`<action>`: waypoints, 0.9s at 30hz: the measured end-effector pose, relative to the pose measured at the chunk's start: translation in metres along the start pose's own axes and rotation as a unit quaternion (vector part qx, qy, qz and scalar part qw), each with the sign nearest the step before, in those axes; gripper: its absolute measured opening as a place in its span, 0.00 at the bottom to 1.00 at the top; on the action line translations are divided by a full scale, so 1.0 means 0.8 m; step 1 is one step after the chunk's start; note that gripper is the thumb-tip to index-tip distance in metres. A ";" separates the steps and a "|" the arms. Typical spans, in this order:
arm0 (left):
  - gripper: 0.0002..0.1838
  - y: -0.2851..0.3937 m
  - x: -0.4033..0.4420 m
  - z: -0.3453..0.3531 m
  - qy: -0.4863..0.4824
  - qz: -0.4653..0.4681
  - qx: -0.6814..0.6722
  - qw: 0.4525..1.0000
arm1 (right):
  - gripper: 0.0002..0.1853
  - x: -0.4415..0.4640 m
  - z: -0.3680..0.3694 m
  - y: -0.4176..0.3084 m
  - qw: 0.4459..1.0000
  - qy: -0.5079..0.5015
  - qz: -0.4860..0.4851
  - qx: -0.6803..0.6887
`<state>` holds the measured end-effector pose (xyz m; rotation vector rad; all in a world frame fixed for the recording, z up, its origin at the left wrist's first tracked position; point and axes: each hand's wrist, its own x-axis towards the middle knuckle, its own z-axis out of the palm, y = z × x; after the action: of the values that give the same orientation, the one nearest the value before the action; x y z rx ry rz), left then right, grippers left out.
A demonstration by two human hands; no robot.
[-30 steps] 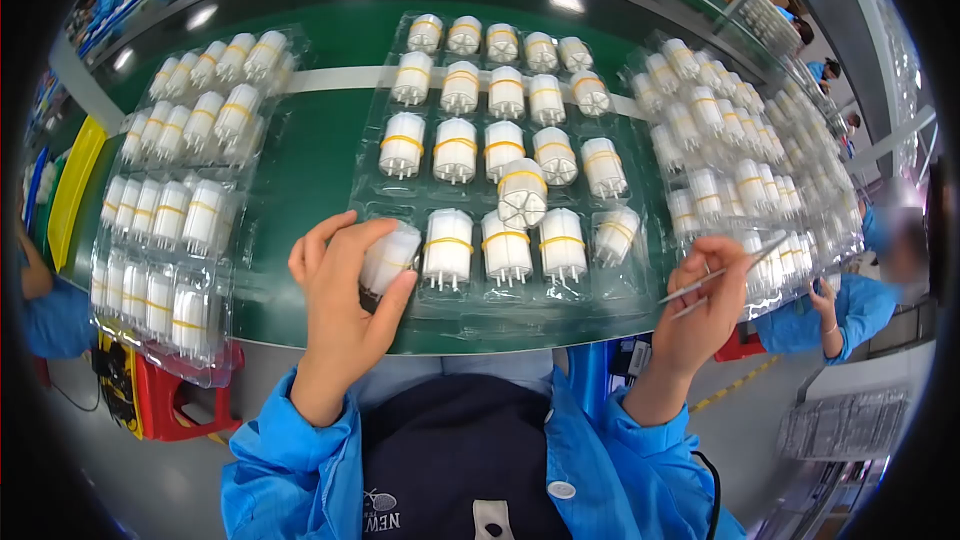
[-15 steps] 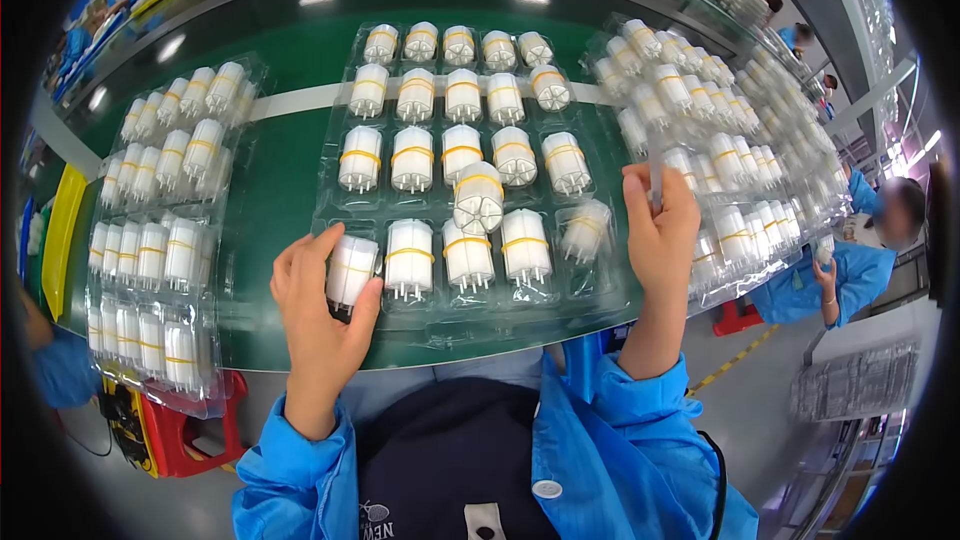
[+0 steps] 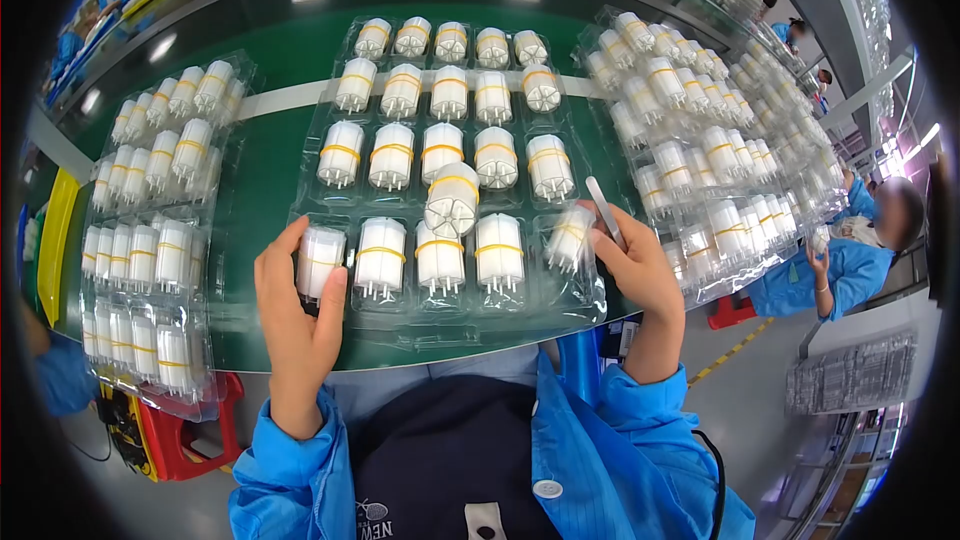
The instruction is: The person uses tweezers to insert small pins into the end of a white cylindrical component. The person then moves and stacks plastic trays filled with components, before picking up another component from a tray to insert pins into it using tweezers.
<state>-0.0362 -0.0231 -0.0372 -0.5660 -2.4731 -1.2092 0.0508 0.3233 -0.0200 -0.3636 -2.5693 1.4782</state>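
A clear plastic tray (image 3: 430, 326) in front of me holds rows of white cylinders with yellow bands and metal prongs. My left hand (image 3: 293, 305) is closed around the front-left white cylinder (image 3: 321, 262), fingers on its left side and thumb on its right; whether it also grips the tray is hidden. One loose cylinder (image 3: 452, 200) lies tilted on top, between the two front rows. In my right hand (image 3: 638, 265) is a slim, flat silver tool (image 3: 604, 212), pointing up and away. That hand is beside the tray's front-right cylinder (image 3: 570, 238), which leans and looks blurred.
Stacked trays of similar cylinders stand on the left (image 3: 150, 250) and right (image 3: 720, 155) of the green work surface (image 3: 262, 160). A red stool (image 3: 205, 430) is below at left. A co-worker in blue (image 3: 835, 275) is at the right, others farther back.
My right hand has come left and down with the silver tool, to the front-right cylinder. The tray's front has slid left along with my left hand. The view has shifted slightly.
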 end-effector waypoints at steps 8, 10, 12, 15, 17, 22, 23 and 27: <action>0.26 -0.003 0.000 -0.007 0.005 0.014 0.034 0.999 | 0.32 -0.017 0.002 -0.014 0.987 -0.086 0.022 0.135; 0.26 -0.004 0.000 -0.008 0.006 0.018 0.034 0.999 | 0.32 -0.014 0.011 -0.019 0.988 -0.067 0.010 0.140; 0.26 -0.005 0.000 -0.008 0.009 0.021 0.034 0.999 | 0.38 -0.014 0.021 -0.030 0.997 -0.023 0.055 0.057; 0.27 -0.004 0.001 -0.007 0.021 0.026 0.028 0.999 | 0.35 -0.018 0.020 -0.031 0.998 0.059 0.007 -0.022; 0.27 -0.004 0.000 -0.008 0.015 0.031 0.019 0.999 | 0.33 -0.024 0.015 -0.043 0.973 0.147 -0.024 -0.175; 0.28 0.000 -0.001 -0.009 0.006 0.034 0.014 0.999 | 0.36 -0.036 0.014 -0.056 0.900 0.279 -0.099 -0.321; 0.28 0.000 -0.001 -0.009 0.003 0.034 0.012 0.999 | 0.36 -0.039 0.014 -0.066 0.899 0.280 -0.098 -0.322; 0.29 0.000 -0.002 -0.013 -0.012 0.037 0.007 0.999 | 0.34 -0.047 0.009 -0.097 0.973 0.183 -0.065 -0.122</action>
<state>-0.0340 -0.0317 -0.0322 -0.6649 -2.4553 -1.1615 0.0746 0.2692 0.0427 -0.4419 -2.4208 0.9478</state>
